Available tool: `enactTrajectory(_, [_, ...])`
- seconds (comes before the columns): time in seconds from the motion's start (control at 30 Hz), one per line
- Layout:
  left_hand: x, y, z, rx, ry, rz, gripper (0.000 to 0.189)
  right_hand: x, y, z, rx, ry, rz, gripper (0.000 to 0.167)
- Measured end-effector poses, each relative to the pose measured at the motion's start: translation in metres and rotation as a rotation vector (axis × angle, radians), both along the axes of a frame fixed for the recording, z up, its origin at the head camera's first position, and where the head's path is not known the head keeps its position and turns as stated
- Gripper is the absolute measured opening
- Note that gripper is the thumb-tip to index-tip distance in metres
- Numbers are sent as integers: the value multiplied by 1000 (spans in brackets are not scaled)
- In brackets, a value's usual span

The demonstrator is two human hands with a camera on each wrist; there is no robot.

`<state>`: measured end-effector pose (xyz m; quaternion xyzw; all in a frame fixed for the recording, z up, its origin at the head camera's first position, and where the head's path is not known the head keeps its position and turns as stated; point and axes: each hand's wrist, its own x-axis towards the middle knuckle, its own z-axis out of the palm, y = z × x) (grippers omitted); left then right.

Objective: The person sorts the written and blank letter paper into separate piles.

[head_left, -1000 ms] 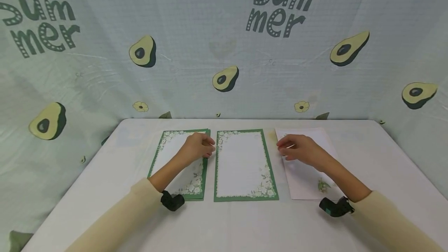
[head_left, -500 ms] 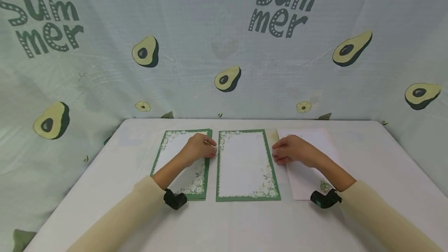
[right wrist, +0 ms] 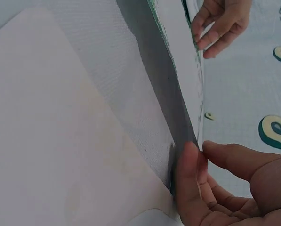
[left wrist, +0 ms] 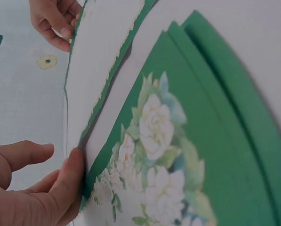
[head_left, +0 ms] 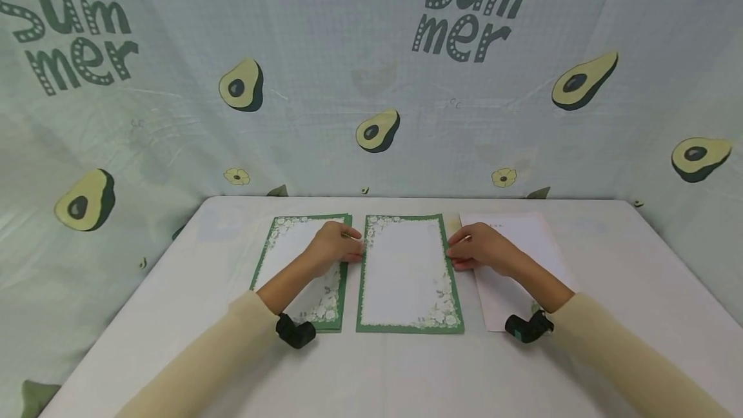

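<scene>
In the head view, a sheet of stationery paper (head_left: 403, 276) with a green floral border lies between my hands, its sides slightly raised. My left hand (head_left: 333, 247) is at its left edge; in the left wrist view, the fingertips (left wrist: 75, 160) touch that edge while the thumb stands a little apart. At the opposite edge, my right hand (head_left: 482, 249) pinches the sheet between thumb and fingers (right wrist: 189, 157), as the right wrist view shows. Beneath my left forearm lies a stack of similar green-bordered sheets (head_left: 332, 305).
A pale pink sheet (head_left: 522, 231), partly covered by my right hand and forearm, lies at the right. All the paper is on a white-covered table (head_left: 383, 373). Behind it hangs a cloth (head_left: 313, 147) printed with avocados and lettering.
My right hand has moved left from above the pink sheet to the middle sheet's right edge. My left hand has shifted slightly right to its left edge. The middle sheet has risen a little.
</scene>
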<state>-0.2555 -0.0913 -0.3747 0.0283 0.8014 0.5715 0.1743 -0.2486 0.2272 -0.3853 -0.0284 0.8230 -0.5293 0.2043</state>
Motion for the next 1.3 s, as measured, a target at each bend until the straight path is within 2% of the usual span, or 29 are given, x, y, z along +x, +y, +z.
enactTrajectory(0.13, [2, 1, -5, 66, 6, 7, 35, 1, 1, -3, -14, 51, -23, 38])
enactTrajectory(0.3, [2, 6, -10, 105, 39, 56, 33, 4, 0, -1, -16, 132, -23, 41])
enactTrajectory(0.6, [4, 12, -10, 112, 75, 100, 29, 8, -1, 0, -90, 176, -62, 42])
enactTrajectory(0.83, [6, 13, -12, 109, 89, 128, 29, 12, -3, 1, -117, 218, -78, 36])
enactTrajectory(1.03, [7, 8, -11, 156, 124, 167, 29, 14, -5, 4, -120, 255, -88, 32])
enactTrajectory(1.3, [8, -3, -10, 252, 176, 184, 28, 13, -10, 3, -166, 315, -110, 31])
